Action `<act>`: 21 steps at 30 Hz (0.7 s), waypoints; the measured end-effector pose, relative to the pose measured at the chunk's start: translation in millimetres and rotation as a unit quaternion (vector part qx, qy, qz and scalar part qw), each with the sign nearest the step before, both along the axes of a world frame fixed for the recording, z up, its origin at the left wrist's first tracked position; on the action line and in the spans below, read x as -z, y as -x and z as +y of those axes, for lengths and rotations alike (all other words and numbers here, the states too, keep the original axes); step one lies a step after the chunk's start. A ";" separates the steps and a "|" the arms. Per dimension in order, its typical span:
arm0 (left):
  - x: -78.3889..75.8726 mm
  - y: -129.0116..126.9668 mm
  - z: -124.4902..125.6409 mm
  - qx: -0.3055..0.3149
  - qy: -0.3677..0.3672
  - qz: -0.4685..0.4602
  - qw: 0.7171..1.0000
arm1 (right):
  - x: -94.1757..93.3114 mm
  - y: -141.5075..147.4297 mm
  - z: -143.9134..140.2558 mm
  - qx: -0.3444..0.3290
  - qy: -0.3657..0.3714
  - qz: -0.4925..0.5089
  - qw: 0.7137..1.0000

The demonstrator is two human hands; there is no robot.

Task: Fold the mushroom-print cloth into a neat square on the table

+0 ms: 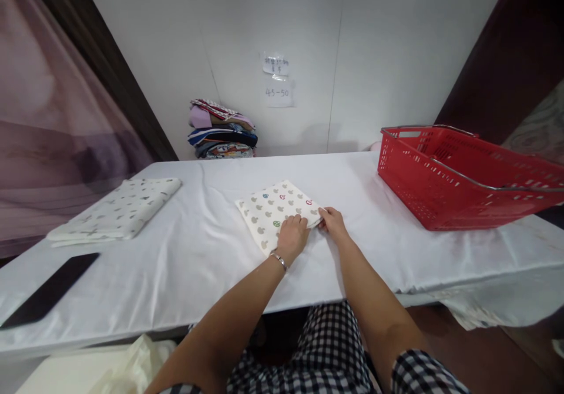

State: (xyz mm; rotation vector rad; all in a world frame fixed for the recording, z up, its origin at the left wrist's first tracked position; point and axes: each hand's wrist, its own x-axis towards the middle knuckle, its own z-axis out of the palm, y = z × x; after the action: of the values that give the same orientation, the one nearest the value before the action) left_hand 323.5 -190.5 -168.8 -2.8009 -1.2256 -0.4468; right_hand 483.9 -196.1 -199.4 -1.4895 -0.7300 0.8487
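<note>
Head view: white-draped worktop [198,265] across the frame. Red basket [458,177] at right far edge. Larger folded cloth [118,209] toward left edge; stack of folded fabrics [222,130] at far edge; black phone [50,288] near left front corner. Centre: folded patterned cloth [273,209]. Left hand [291,236] pressing its near edge, fingers curled together; right hand [333,224] pinching its right corner, fingers clamped.

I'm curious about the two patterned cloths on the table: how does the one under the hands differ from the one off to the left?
The cloth under the hands is a small square with grey shapes and a few coloured ones; the left cloth is a longer rectangle with sparser greyish marks. The left hand and right hand touch the first; the left cloth lies untouched. Both are folded flat and pale.
</note>
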 end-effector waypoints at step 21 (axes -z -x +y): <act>-7.0 32.6 -8.5 -0.054 0.002 0.010 0.998 | 0.1 2.6 -1.9 0.030 -0.046 -0.036 0.998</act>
State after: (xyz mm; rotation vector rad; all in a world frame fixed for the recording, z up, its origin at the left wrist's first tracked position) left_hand 291.0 -199.0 -161.7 -2.7186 -1.3671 -0.4081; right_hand 481.3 -198.0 -199.4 -1.4578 -0.7633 0.7100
